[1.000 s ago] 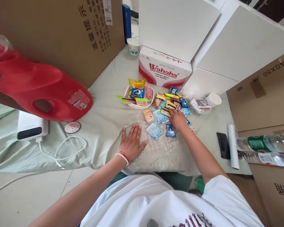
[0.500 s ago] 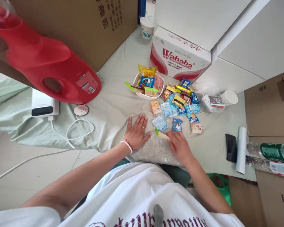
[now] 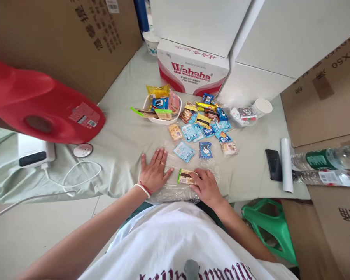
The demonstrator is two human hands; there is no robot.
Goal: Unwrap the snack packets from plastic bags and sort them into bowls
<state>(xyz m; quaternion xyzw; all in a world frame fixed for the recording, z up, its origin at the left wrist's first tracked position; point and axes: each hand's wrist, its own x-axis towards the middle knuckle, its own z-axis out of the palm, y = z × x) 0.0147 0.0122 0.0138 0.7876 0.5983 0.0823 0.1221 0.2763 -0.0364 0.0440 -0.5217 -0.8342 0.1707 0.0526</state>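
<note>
My right hand (image 3: 207, 188) grips one end of a green-edged snack packet (image 3: 186, 177) that lies nearly flat, label up, over clear plastic wrap (image 3: 175, 192). Flat on the left part of that wrap rests my left hand (image 3: 152, 171), fingers spread and holding nothing. Just beyond the hands lie a light-blue sachet (image 3: 184, 151) and a dark-blue snack packet (image 3: 205, 150). Farther back several small snack packets (image 3: 203, 121) are heaped together. Left of the heap, a white basket (image 3: 160, 121) holds more packets, two of them with green edges.
A Wahaha carton (image 3: 192, 74) stands behind the snacks. At left are a red jug (image 3: 46, 105), a white power bank (image 3: 35, 149) and its cable. On the right lie a black phone (image 3: 273, 165), a white roll (image 3: 286, 165) and plastic bottles (image 3: 323, 159). Below is a green stool (image 3: 268, 225).
My right hand has lowered the green-edged packet toward me and turned its label up onto the wrap. My left hand stays flat. The whole view has shifted to the right.
</note>
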